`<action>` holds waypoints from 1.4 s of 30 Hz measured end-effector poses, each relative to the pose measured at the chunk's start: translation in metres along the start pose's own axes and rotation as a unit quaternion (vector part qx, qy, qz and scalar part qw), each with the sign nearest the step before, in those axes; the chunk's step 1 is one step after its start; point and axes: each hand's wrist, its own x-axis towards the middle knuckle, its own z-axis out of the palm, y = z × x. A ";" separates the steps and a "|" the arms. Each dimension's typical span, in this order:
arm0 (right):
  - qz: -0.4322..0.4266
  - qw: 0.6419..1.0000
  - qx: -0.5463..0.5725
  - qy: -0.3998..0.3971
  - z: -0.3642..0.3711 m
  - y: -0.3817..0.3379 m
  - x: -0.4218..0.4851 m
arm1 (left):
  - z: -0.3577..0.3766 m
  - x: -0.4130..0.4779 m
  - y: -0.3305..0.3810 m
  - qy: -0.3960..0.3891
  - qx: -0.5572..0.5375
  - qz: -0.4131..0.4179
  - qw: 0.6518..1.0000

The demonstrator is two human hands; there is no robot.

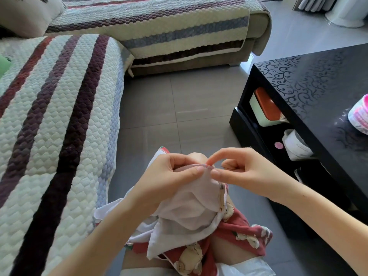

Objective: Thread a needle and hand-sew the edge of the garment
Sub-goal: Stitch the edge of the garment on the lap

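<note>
Garment (191,212): soft pale lining over red floral cloth, bunched on the lap. Left hand (169,176) pinches its folded edge. Right hand (245,172), just beside, pinches a thin dark needle (222,166) at that edge.

I'm on one view here, from the camera worn on the person's head, facing forward and tilted steeply down. The left hand (169,176) and right hand (247,172) sit low in the middle, close under the lens, near enough that I can pick out the needle (224,166) at the edge of the garment (189,208). It's a wide lens: the sofa (59,120) bends along the left, the black table (318,82) fills the right, and the floor (179,104) runs between them.
</note>
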 end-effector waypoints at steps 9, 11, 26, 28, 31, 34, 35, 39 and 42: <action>0.020 0.997 0.010 0.078 0.011 0.003 0.009 | 0.003 -0.002 -0.007 0.104 0.068 0.047 0.991; -0.008 0.997 0.011 0.082 0.012 0.005 0.008 | -0.001 0.000 -0.009 0.112 0.072 0.041 0.990; -0.103 0.966 -0.181 0.150 0.026 0.009 0.009 | -0.010 0.005 -0.013 0.101 0.091 0.053 0.989; -0.101 0.966 -0.186 0.148 0.025 0.009 0.010 | -0.010 0.005 -0.013 0.098 0.089 0.054 0.990; -0.099 0.966 -0.190 0.145 0.025 0.009 0.010 | -0.010 0.005 -0.012 0.098 0.087 0.051 0.990; -0.094 0.967 -0.189 0.141 0.025 0.008 0.011 | -0.010 0.005 -0.012 0.091 0.100 0.059 0.989; -0.094 0.967 -0.191 0.140 0.025 0.008 0.011 | -0.010 0.005 -0.012 0.091 0.108 0.065 0.988; -0.099 0.963 -0.216 0.128 0.024 0.006 0.013 | -0.009 0.005 -0.012 0.090 0.152 0.100 0.979; -0.109 0.959 -0.231 0.119 0.025 0.004 0.014 | -0.004 0.005 -0.007 0.069 0.158 0.116 0.978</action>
